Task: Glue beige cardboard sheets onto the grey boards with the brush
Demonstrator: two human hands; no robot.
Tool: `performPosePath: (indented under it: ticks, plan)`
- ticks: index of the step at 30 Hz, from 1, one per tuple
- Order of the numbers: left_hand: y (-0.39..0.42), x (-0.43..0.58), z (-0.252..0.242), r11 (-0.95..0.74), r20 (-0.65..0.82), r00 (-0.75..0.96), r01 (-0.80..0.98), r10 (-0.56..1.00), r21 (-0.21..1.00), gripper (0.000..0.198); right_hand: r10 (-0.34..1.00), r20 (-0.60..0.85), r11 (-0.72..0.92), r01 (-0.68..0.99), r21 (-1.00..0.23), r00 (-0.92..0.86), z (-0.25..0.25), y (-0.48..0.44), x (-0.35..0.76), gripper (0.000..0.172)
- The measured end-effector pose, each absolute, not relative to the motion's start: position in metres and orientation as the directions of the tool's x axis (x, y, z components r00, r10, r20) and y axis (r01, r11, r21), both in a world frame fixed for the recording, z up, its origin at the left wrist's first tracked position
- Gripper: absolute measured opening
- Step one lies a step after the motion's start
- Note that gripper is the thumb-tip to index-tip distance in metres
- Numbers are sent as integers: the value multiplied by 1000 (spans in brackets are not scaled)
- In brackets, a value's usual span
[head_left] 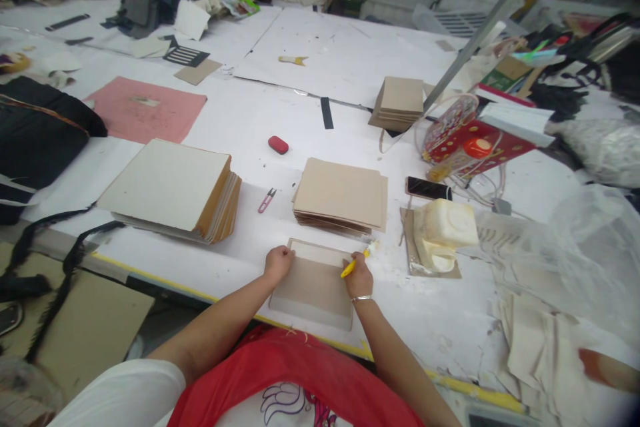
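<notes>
A tan rectangular sheet with a paler border (315,283) lies flat near the table's front edge. My left hand (278,261) is closed and presses on the sheet's upper left corner. My right hand (358,275) is closed around a yellow-handled brush (356,263), whose tip rests at the sheet's upper right corner. Just beyond the sheet sits a stack of tan sheets (342,195). A whitish plastic tub (444,232) stands on a scrap of card to the right of my right hand.
A thick stack of boards (173,188) lies at the left, small pink snips (267,200) beside it. A phone (428,188), a red eraser-like block (278,144), another tan stack (399,103), a red patterned bag (467,140) and clear plastic (575,260) crowd the right.
</notes>
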State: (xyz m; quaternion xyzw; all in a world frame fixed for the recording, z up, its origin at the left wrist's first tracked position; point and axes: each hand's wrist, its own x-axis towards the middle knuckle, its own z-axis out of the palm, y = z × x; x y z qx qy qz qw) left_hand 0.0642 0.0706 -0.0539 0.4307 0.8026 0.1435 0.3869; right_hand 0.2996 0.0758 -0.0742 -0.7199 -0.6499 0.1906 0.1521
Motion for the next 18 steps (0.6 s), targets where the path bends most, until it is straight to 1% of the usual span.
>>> performPosePath:
  ticks: [5, 11, 15, 17, 18]
  plan:
    - [70, 65, -56, 574, -477, -336, 608, 812, 549, 27, 993, -74, -111, 886, -450, 87, -76, 75, 299, 23]
    - [74, 66, -56, 569, -486, -330, 649, 809, 505, 27, 995, -83, -90, 909, -406, 61, -74, 75, 296, 22]
    - [77, 58, -55, 540, -491, -308, 709, 815, 452, 29, 988, -34, -155, 907, -391, 154, -70, 74, 303, 28]
    - [76, 50, -53, 504, -437, -324, 766, 839, 400, 27, 984, 17, -161, 913, -374, 180, -69, 72, 309, 29]
    - [74, 47, -52, 473, -382, -330, 794, 863, 383, 25, 987, 45, -130, 923, -362, 157, -68, 71, 310, 28]
